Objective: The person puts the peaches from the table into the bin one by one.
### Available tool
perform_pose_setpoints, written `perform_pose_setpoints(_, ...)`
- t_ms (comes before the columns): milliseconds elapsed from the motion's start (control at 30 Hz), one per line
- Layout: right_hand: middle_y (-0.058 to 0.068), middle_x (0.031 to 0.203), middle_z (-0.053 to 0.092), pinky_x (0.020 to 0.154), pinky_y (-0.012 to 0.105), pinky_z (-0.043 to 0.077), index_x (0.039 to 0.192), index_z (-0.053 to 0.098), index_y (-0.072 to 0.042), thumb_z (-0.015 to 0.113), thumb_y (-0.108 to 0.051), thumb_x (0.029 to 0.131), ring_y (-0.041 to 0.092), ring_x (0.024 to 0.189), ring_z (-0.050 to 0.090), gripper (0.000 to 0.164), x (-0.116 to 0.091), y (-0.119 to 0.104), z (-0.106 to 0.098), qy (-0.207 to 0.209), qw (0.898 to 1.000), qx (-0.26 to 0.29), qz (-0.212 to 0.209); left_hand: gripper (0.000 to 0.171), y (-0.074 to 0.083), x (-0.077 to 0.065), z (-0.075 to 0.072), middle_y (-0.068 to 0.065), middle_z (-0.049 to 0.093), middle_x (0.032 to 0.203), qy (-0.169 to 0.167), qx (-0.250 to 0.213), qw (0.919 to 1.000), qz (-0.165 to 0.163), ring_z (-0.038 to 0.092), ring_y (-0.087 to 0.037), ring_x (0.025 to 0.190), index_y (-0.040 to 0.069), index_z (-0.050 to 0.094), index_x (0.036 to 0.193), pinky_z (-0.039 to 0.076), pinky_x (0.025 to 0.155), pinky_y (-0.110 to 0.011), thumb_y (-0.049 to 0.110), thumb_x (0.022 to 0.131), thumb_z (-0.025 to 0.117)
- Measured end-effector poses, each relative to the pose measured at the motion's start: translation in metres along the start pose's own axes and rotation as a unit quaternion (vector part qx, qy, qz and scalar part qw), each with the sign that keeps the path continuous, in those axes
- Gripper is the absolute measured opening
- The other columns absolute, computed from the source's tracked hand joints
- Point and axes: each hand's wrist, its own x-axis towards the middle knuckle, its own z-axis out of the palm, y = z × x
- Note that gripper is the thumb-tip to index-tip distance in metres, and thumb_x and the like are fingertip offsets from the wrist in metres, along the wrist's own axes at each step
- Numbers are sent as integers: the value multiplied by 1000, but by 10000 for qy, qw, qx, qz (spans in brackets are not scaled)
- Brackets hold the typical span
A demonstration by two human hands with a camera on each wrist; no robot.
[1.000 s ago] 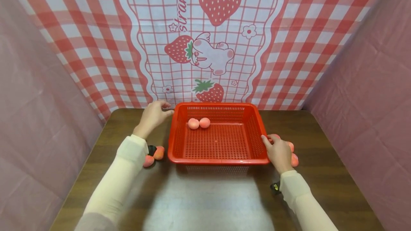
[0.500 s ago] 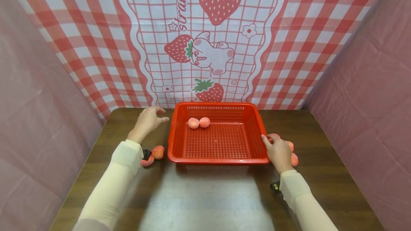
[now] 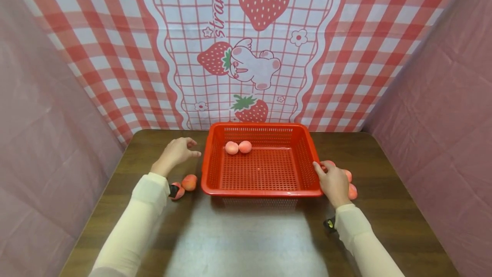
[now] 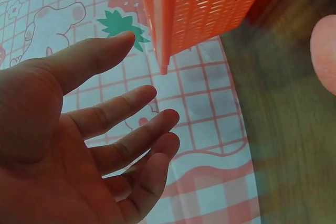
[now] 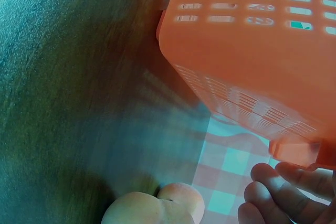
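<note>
Fingers parted, left hand hovers beside a red basket holding two peaches; right hand grips it.

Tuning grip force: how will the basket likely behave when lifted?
The basket looks like perforated plastic, so probably light for its size. Its broad rim suggests it should stay fairly stiff. The two round fruits inside would likely roll if it tilts.

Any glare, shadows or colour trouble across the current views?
Head: pale glare on the near middle of the table, with dark shadows either side; left wrist: dim, the left hand largely in shade; right wrist: blue-green cast, the basket looking more orange than in the head view.
</note>
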Motion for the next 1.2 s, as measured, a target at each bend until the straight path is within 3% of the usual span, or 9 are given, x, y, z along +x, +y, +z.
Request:
perform_pose_setpoints(233,17,90,72,72,46,49,112,68,0,48,-48,99,31,75,60,54,0,1,-1,-156,9998,83,113,48,-3,-3,5,-19,66,123,-120,64,9999,27,60,-36,114,2,63,124,45,99,-50,31,87,71)
perform_pose_setpoints(400,18,91,72,71,44,49,114,67,1,47,-50,99,30,75,60,56,0,-1,-2,-254,9995,96,169,47,-7,-6,10,-18,69,116,-262,83,9996,40,63,-35,109,1,64,123,47,96,-49,30,86,72)
perform_pose_setpoints(567,17,89,72,67,40,48,114,67,0,48,-49,98,28,73,59,55,-1,-1,-3,-260,9994,106,212,50,-10,-11,15,-18,66,124,-476,-66,9988,-123,60,-36,114,1,62,126,46,98,-50,29,86,72)
perform_pose_setpoints(767,18,91,72,71,45,49,114,66,1,49,-48,99,30,74,60,54,0,-3,-3,-217,9996,93,153,52,-15,-16,20,-18,64,128,-652,-114,9973,-307,60,-35,114,4,61,127,46,99,-50,31,85,72)
perform_pose_setpoints(1200,16,89,72,71,44,48,113,67,-1,50,-46,98,30,74,59,50,0,-2,-1,-189,9997,79,136,51,-26,-20,28,-20,66,121,-955,114,9952,-194,61,-35,108,1,62,124,47,95,-50,27,82,77)
